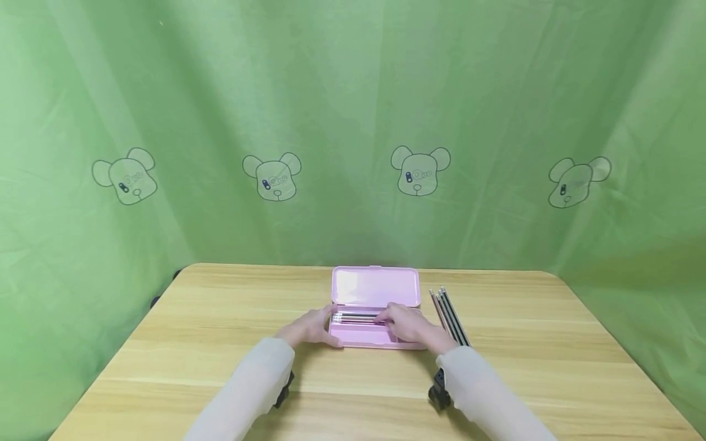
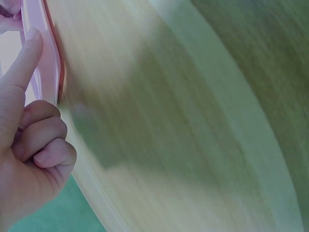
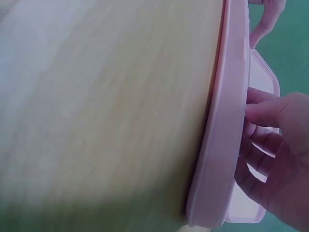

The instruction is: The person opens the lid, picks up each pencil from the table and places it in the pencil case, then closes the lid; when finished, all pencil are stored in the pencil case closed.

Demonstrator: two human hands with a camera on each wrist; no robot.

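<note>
An opened pink pencil case lies on the table with its lid tipped back. Several pencils lie lengthwise along the rear of its tray. My left hand grips the case's left end; in the left wrist view its thumb lies against the pink wall while other fingers curl below. Reaching in from the right, my right hand has bent fingers at the right part of these pencils and seems to pinch them. Its fingertips are hidden behind the case wall in the right wrist view.
To the right of the case, a bunch of dark pencils lies slanted on the wooden table, partly behind the right forearm. A green curtain with bear-head drawings hangs behind the table's far edge.
</note>
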